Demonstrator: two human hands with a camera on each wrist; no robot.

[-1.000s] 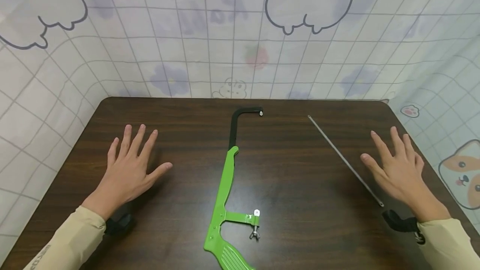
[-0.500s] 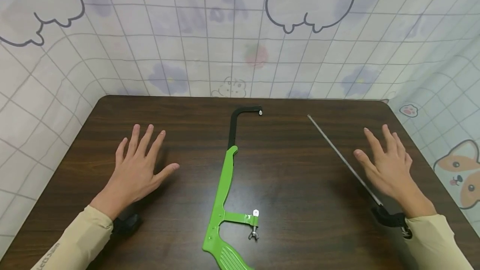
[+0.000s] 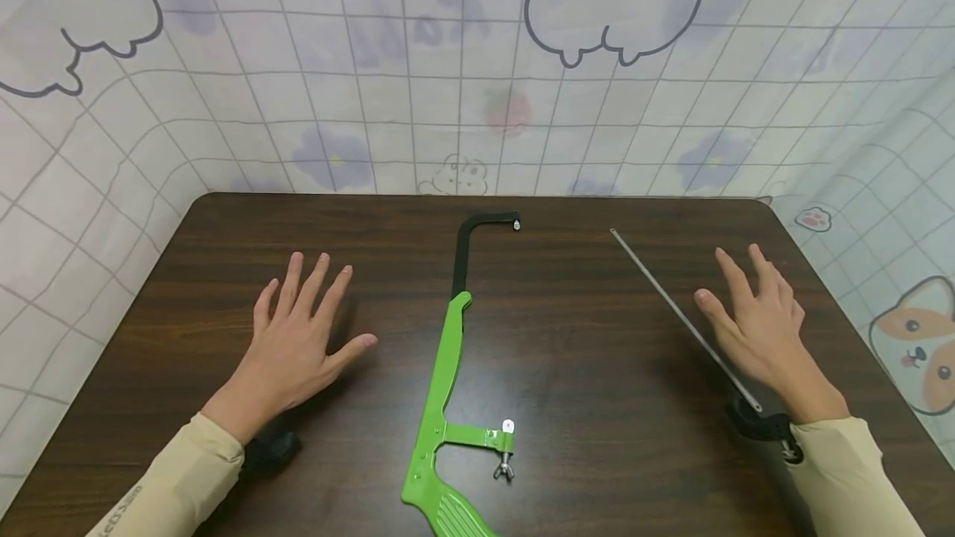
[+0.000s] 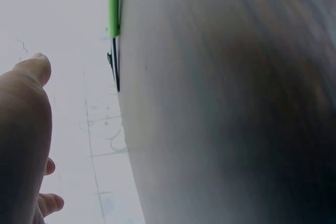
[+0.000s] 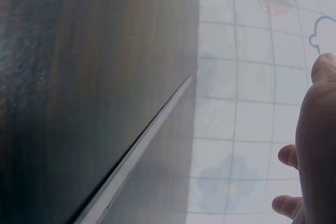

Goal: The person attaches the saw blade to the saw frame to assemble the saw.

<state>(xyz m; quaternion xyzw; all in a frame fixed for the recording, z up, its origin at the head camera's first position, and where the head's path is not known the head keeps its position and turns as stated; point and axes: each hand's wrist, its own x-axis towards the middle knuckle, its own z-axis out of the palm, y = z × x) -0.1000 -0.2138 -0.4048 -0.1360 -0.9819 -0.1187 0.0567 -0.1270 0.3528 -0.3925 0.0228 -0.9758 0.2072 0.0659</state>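
A hacksaw frame (image 3: 446, 363) lies flat on the dark table, its green handle toward me and its black hooked end pointing away. A wing nut (image 3: 504, 467) hangs from the frame's short green arm. To the right a thin grey hacksaw blade (image 3: 685, 320) lies slantwise, apart from the frame. My left hand (image 3: 294, 346), fingers spread, hovers left of the frame and holds nothing. Past the blade on the right, my right hand (image 3: 761, 338) is also raised with spread fingers and holds nothing. The right wrist view shows the blade (image 5: 131, 163) below the hand.
The brown wooden table (image 3: 582, 355) ends at a back edge against a white gridded curtain (image 3: 358, 89) printed with cartoon animals. The curtain also runs along both sides. A black wrist strap mount (image 3: 757, 421) overlaps the blade's near end in the head view.
Both hands have drifted inward: the left moved right toward the frame, the right moved left toward the blade. The frame and blade stay where they were.
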